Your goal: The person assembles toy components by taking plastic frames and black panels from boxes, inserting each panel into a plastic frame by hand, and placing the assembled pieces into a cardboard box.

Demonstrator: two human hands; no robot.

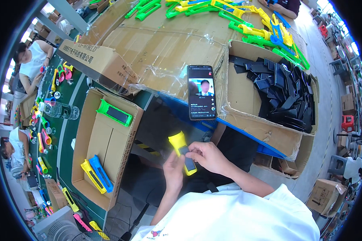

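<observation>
Over my lap I hold a yellow flashlight-shaped plastic housing [177,139], its flared end pointing away from me. My left hand [173,172] is closed around its left side. A small dark rectangular panel [189,164] lies along the housing's long face. My right hand [210,157] pinches at the panel's upper part from the right, its fingertips partly hiding it. To the left, a shallow cardboard box [99,146] holds a green housing [116,113], a blue one [101,173] and a yellow one [93,176], with dark panels showing on them.
A phone [201,109] with its screen lit leans at the cardboard table's [157,52] edge. On the right, a carton [245,90] contains many black panels [283,86]. Coloured housings [265,30] pile up beyond. A plastic bottle [60,110] lies on the green bench; people work at left.
</observation>
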